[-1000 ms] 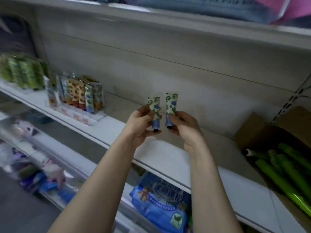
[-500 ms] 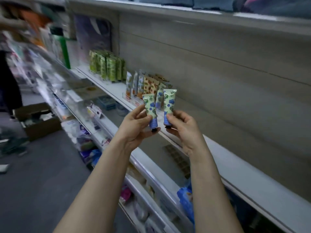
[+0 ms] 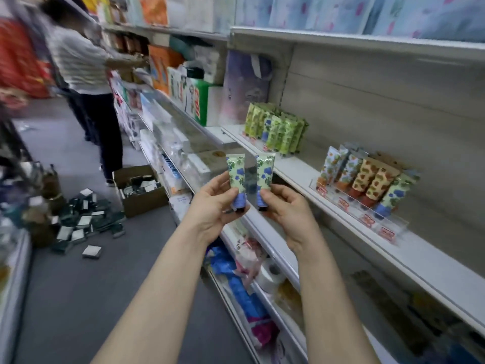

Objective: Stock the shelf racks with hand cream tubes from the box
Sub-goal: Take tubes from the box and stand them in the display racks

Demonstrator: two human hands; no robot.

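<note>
Closest in, both bare forearms are reaching out over the aisle. The left hand (image 3: 212, 203) is pinching the left tube (image 3: 236, 172) down near its blue cap end, thumb in front and fingers curled behind. The right hand (image 3: 286, 208) is gripping the right tube (image 3: 265, 170) the same way. Both tubes are standing upright, cap down, side by side with a small gap between them, flower print facing the camera. The grip is looking just like it did half a second ago, so nothing new there.

What's changing is the view, which is swinging left down the aisle. Half a second back the held pair was overlapping the stocked ones. Now the clear rack (image 3: 367, 214) is sitting off to the right on the white shelf (image 3: 409, 256), well apart from the hands. The racked tubes (image 3: 367, 177) are standing in rows, orange-patterned ones plus a blue-flower one at the front matching the pair in hand. Further along that shelf, green tubes (image 3: 278, 130) are standing bunched together.

Down on the floor to the left, a cardboard box (image 3: 141, 198) is sitting open with dark packets (image 3: 84, 222) scattered beside it, bigger in frame than before. Way back, another person (image 3: 86, 74) is reaching into the shelves, blurry.
</note>
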